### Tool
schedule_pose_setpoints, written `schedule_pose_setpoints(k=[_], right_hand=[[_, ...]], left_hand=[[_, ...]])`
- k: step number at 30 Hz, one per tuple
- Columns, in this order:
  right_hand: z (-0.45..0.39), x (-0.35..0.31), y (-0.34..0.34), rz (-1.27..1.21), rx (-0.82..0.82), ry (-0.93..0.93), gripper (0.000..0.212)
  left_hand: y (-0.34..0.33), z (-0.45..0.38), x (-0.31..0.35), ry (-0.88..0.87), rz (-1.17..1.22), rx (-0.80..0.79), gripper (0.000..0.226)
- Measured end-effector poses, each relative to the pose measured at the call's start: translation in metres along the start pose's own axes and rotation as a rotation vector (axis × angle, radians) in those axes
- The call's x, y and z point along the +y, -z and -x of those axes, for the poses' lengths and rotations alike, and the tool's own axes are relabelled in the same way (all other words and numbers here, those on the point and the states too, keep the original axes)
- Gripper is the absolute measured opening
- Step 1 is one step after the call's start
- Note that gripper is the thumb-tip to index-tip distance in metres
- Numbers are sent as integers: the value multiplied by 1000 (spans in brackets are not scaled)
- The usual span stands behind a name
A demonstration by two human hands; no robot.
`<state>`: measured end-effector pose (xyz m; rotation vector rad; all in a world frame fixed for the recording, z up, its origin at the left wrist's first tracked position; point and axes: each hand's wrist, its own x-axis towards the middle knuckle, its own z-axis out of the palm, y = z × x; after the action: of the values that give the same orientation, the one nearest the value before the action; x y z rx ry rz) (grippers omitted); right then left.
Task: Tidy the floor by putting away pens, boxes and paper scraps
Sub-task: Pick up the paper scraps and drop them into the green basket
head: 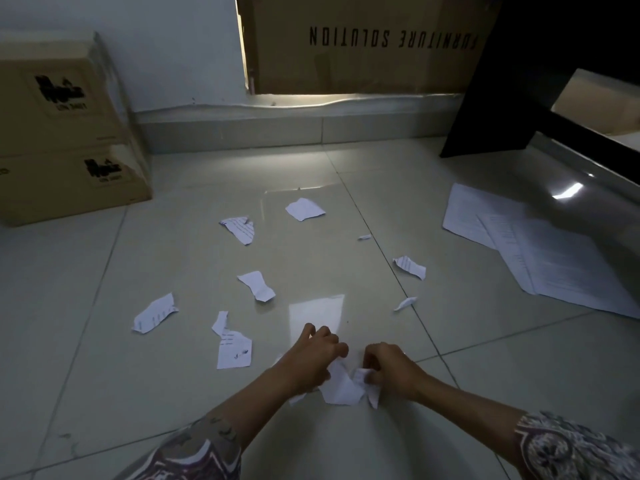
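White torn paper scraps point(341, 384) are pinched by the left hand point(313, 356) and right hand point(391, 368) low over the tiled floor point(104, 341). More scraps point(239, 228) lie scattered. A large carton point(363, 43) reads "FURNITURE SOLUTION", upside down.

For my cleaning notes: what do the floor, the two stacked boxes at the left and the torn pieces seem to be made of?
Floor: probably glazed ceramic tile; glossy reflections, grout lines.
Stacked boxes: brown corrugated cardboard, matt, with printed labels.
Torn pieces: thin white printed paper; ragged edges, curled corners.
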<state>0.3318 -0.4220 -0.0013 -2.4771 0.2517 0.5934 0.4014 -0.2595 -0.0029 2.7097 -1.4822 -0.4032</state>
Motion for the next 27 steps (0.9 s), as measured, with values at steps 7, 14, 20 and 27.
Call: schedule_pose_setpoints(k=[7, 14, 20, 27], right_hand=[[5, 17, 33, -220, 135, -126, 23], [2, 20, 41, -330, 118, -106, 18], [-4, 4, 32, -380, 84, -40, 20], [-17, -23, 25, -398, 74, 46, 21]], left_hand=[[20, 3, -14, 52, 414, 22, 13], [16, 34, -42, 105, 480, -115, 15], [-3, 43, -51, 113, 141, -116, 19], [-12, 38, -53, 153, 121, -185, 18]])
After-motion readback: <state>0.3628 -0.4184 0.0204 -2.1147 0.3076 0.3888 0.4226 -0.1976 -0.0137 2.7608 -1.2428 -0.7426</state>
